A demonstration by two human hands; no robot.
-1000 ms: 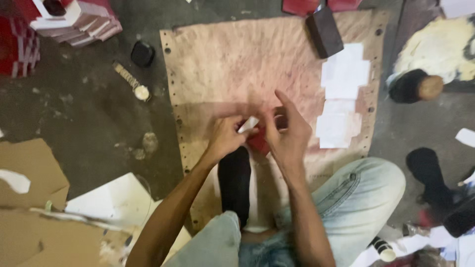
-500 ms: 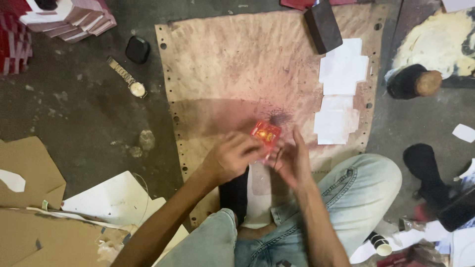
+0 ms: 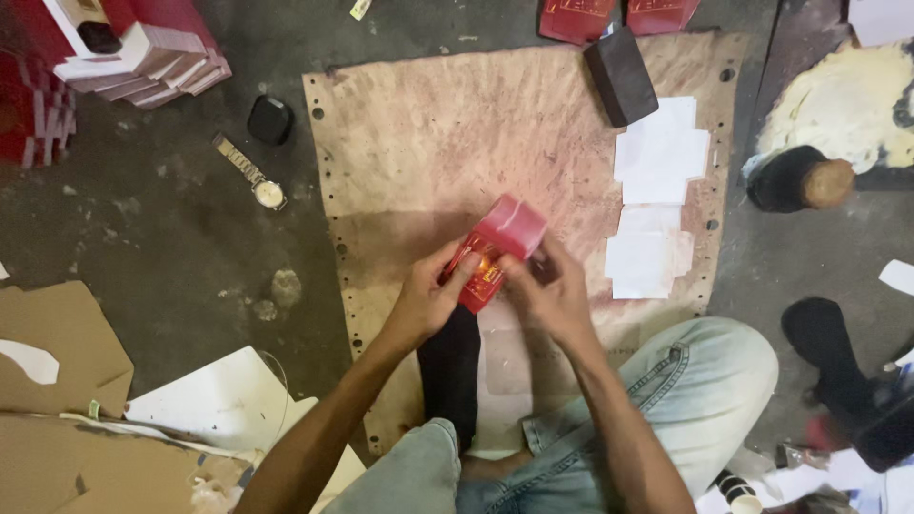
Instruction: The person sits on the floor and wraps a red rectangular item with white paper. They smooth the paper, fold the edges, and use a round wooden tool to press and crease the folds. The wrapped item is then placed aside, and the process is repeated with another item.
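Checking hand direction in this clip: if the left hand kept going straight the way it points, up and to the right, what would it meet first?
The left hand already grips the red box. Beyond it, probably bare brown sheet, then perhaps the dark block; depth is unclear.

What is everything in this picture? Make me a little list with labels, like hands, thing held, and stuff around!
left hand: grips the small red cardboard box from its left side
right hand: holds the same box from the right
work surface: worn brown perforated board on the floor
white paper pieces: stacked on the board's right side
black rectangular block: at the board's top edge
metal wristwatch: on the floor, left of the board
stack of red boxes: top left corner
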